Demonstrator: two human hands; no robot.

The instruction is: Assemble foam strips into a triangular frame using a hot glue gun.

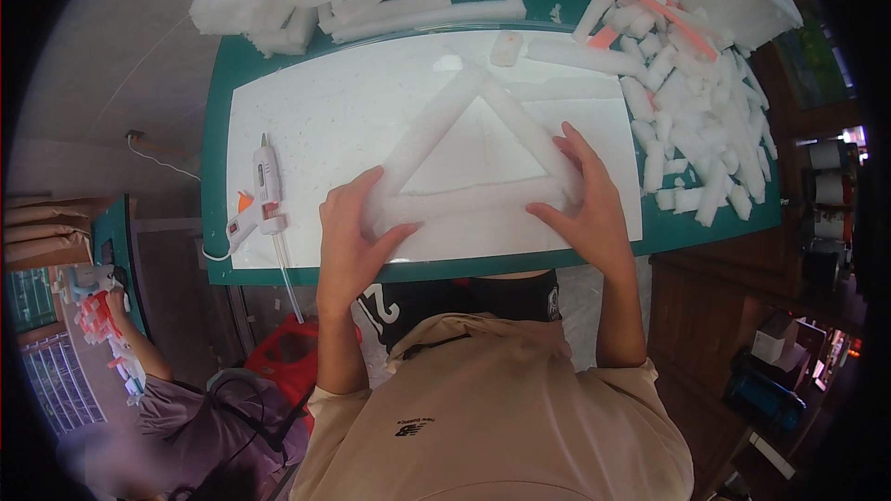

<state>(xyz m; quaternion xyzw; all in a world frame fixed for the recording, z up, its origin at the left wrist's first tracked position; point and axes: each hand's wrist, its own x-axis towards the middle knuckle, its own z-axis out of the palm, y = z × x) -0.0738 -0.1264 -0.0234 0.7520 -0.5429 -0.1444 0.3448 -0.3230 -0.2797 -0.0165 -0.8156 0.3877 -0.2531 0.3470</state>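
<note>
A white foam triangle frame (432, 128), made of three joined strips, lies on the white board (278, 111) in front of me. Its apex points away from me and its long bottom strip runs nearest my body. My left hand (355, 234) grips the lower left corner, thumb on the near side and fingers along the outer edge. At the lower right corner my right hand (594, 209) holds on the same way, thumb on the bottom strip and fingers over the right strip. A white glue gun (267, 176) with a clear glue stick rests left of the triangle.
Loose foam offcuts (691, 130) are heaped on the green table (223, 130) at the right. Foam frames (473, 9) and foam bundles stand at the back. A foam strip (585, 57) lies beyond the triangle. Another person (186, 417) sits at lower left beside a red stool (292, 357).
</note>
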